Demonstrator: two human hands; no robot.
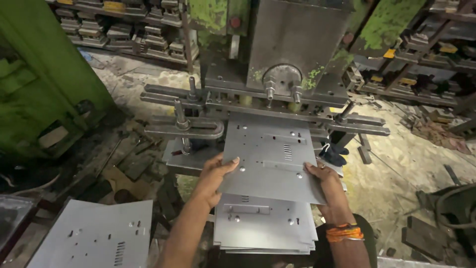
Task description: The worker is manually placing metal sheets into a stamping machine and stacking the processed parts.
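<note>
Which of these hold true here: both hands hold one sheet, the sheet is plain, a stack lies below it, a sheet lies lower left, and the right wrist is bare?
1. Both hands, left hand and right hand, hold one metal sheet. True.
2. The sheet is plain, without holes. False: it has holes and a slotted vent.
3. A stack of similar sheets lies under it. True.
4. Another sheet lies at lower left. True.
5. The right wrist is bare. False: it wears an orange band.

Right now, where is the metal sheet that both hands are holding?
In the head view, the punched metal sheet is at centre, held between the left hand and right hand, its far edge under the press, above the sheet stack.
</note>
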